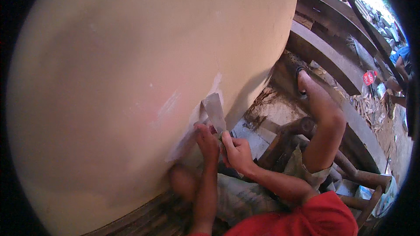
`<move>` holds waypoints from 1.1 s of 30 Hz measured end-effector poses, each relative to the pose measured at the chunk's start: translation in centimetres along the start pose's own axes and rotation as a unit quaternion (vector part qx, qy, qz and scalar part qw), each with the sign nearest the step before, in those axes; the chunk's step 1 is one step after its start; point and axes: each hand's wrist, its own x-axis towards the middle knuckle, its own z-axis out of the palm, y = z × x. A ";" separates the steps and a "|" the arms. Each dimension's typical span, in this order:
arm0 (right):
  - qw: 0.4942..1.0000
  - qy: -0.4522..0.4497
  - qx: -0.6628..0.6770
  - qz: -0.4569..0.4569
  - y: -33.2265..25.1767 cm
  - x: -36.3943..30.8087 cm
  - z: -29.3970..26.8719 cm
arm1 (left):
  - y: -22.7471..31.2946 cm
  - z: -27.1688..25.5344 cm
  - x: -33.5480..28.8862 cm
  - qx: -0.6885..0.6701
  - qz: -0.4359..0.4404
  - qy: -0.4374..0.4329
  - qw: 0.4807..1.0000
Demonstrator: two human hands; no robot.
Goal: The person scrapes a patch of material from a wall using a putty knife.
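Note:
My right hand [238,152] is closed round the handle of a putty knife [214,107], its broad grey blade pointing up beside the wall. Just left of it, my left hand [207,142] is closed on a second putty knife [203,112], partly hidden, with its blade close against or behind the first one. Both blades are in front of a pale strip of filler [217,81] on the beige wall [131,52]. Whether either blade touches the wall I cannot tell. A whitish smear [167,105] shows farther left on the wall.
My bent leg [326,124] is at the right, with a dark sandal [300,81] on the foot. Rusty pipes [367,181] lie near it. Long curved-looking beams [326,57] run beyond. At the far right is another person [402,63] in blue.

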 end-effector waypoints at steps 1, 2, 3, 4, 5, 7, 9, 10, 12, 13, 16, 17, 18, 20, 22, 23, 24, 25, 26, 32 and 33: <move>1.000 0.002 -0.006 0.001 -0.5 0.0 0.2 | 0.1 -0.1 0.0 -0.028 -0.020 -0.002 0.999; 1.000 -0.010 0.007 0.002 -0.7 -0.2 0.4 | -0.1 -0.2 0.0 -0.055 -0.039 -0.005 0.998; 1.000 -0.023 0.020 0.003 -0.7 -0.7 0.5 | -0.1 -0.4 0.1 -0.083 -0.058 -0.009 0.995; 0.999 -0.025 0.032 0.012 -0.8 -1.0 0.5 | 0.4 -0.1 0.1 -0.047 -0.042 0.007 0.998; 0.999 -0.023 0.034 -0.001 -0.9 -0.6 0.4 | 1.0 0.2 -0.1 -0.010 -0.025 0.023 0.999; 0.999 -0.024 0.038 -0.025 -1.6 0.0 0.4 | 1.2 0.4 -0.1 -0.002 0.006 0.008 1.000; 0.996 -0.046 0.032 0.075 -1.6 -1.8 0.7 | 1.0 -0.1 -0.3 -0.060 0.036 -0.050 0.996; 0.991 -0.054 0.029 0.117 -1.9 -2.1 0.8 | 1.5 -0.1 -0.1 -0.051 0.029 -0.050 0.997; 0.991 -0.066 0.051 0.105 -2.8 -1.5 0.7 | 2.6 -0.2 0.0 -0.032 0.014 -0.049 0.998; 0.989 -0.071 0.062 0.111 -2.6 -1.7 0.6 | 2.8 -0.3 -0.2 -0.026 0.031 -0.066 0.997; 0.986 -0.058 0.116 0.102 -0.8 -2.1 1.6 | 2.4 -0.9 -0.3 -0.017 0.049 -0.115 0.992; 0.987 -0.056 0.116 0.100 -1.3 -2.0 1.8 | 1.9 -1.3 0.3 -0.021 0.041 -0.136 0.990; 0.987 -0.054 0.115 0.098 -2.0 -1.9 2.0 | 1.4 -1.7 0.9 -0.025 0.032 -0.157 0.987; 0.989 -0.040 0.110 0.087 -1.8 -1.4 2.1 | 2.6 -0.8 0.3 -0.048 -0.011 -0.123 0.991; 0.992 -0.034 0.102 0.068 -0.6 -1.0 2.7 | 2.6 -0.9 0.0 -0.054 -0.032 -0.113 0.992; 0.991 -0.032 0.110 0.069 -0.3 -1.1 2.9 | 2.3 -1.4 0.3 -0.048 -0.029 -0.120 0.991; 0.990 -0.030 0.118 0.069 -0.2 -1.2 2.9 | 2.0 -1.6 0.4 -0.039 -0.030 -0.123 0.991; 0.989 -0.029 0.128 0.062 -0.5 -1.0 3.1 | 2.6 -1.6 0.6 -0.029 -0.027 -0.128 0.991; 0.986 -0.039 0.146 0.072 -0.8 -1.1 3.0 | 3.4 -1.3 0.3 -0.016 -0.029 -0.129 0.991; 0.976 -0.015 0.182 0.116 -1.7 -1.8 3.4 | 3.2 -1.7 0.1 -0.037 -0.027 -0.127 0.991; 0.976 -0.011 0.185 0.112 -1.6 -1.8 3.7 | 2.8 -1.9 0.1 -0.051 -0.035 -0.118 0.991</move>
